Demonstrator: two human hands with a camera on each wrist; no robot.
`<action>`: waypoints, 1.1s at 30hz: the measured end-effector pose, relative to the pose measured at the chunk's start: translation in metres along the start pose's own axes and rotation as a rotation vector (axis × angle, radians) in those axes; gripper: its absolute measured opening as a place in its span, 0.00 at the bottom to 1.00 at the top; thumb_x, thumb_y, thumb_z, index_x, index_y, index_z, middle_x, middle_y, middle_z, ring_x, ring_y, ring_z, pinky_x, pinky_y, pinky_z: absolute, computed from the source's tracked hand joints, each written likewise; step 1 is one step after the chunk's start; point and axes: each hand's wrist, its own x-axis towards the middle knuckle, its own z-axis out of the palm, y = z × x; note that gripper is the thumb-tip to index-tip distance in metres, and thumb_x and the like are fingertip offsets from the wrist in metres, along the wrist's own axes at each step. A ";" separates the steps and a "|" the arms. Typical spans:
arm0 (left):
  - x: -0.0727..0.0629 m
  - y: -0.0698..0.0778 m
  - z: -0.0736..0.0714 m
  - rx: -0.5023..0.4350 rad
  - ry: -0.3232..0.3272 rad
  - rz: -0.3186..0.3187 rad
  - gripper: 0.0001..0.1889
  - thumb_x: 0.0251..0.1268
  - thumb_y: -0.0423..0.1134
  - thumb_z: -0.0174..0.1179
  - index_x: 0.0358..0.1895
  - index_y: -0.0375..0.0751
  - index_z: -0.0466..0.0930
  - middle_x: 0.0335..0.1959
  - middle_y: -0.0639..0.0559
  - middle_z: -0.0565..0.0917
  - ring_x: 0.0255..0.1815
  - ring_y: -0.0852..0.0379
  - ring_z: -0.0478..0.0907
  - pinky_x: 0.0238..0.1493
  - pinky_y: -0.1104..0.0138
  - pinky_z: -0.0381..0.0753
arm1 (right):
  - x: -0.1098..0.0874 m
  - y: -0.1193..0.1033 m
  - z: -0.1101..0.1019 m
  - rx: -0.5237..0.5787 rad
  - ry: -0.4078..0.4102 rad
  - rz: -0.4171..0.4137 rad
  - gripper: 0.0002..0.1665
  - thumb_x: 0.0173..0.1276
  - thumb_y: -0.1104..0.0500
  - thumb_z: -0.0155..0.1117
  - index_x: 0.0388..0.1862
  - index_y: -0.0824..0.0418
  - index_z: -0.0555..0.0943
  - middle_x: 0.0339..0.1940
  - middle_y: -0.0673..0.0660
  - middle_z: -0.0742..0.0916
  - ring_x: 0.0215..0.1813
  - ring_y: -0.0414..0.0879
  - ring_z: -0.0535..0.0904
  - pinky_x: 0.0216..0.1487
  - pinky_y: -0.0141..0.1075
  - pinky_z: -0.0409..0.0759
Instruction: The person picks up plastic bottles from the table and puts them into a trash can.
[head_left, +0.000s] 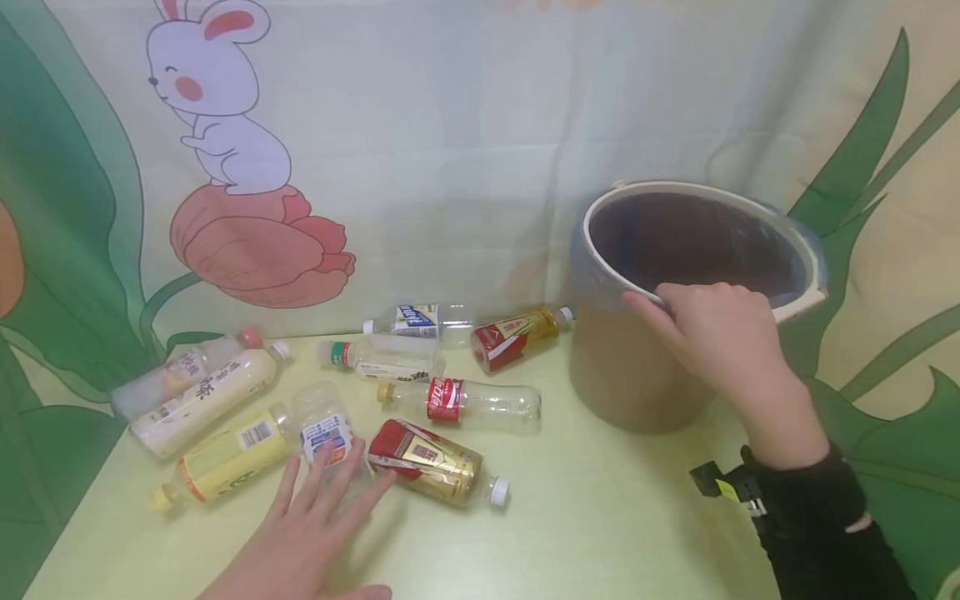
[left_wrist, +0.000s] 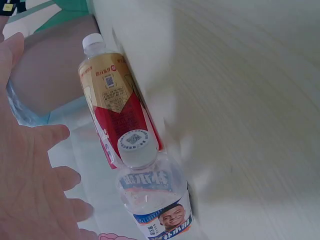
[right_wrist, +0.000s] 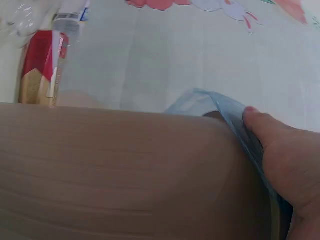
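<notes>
My right hand (head_left: 723, 342) grips the near rim of a brown trash bin (head_left: 630, 367); its fingers go over the edge. A blue liner bag (right_wrist: 235, 117) is folded over that rim, beside the hand in the right wrist view. My left hand (head_left: 307, 525) is spread above the table, fingers straight, holding nothing. Nearest to it lie a clear plastic bottle (head_left: 324, 429) with a white-and-blue label and a red-and-gold drink bottle (head_left: 427, 462). In the left wrist view, a gap shows between the fingertips (left_wrist: 67, 177) and the clear bottle (left_wrist: 142, 182).
Yellow-labelled bottle (head_left: 232, 454) and milky bottle (head_left: 206, 400) lie at left. Red-labelled cola bottle (head_left: 480, 404), green-capped bottle (head_left: 390, 357) and another red-and-gold bottle (head_left: 517, 337) lie in the middle. A printed curtain (head_left: 450, 167) hangs behind the table (head_left: 585, 517).
</notes>
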 end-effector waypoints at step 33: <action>0.006 -0.184 -0.039 -0.123 0.079 -0.457 0.45 0.75 0.60 0.68 0.79 0.29 0.65 0.71 0.16 0.71 0.67 0.12 0.68 0.61 0.18 0.60 | -0.063 -0.056 -0.018 0.161 0.271 -0.318 0.38 0.83 0.23 0.43 0.18 0.44 0.58 0.18 0.38 0.58 0.23 0.33 0.49 0.23 0.31 0.49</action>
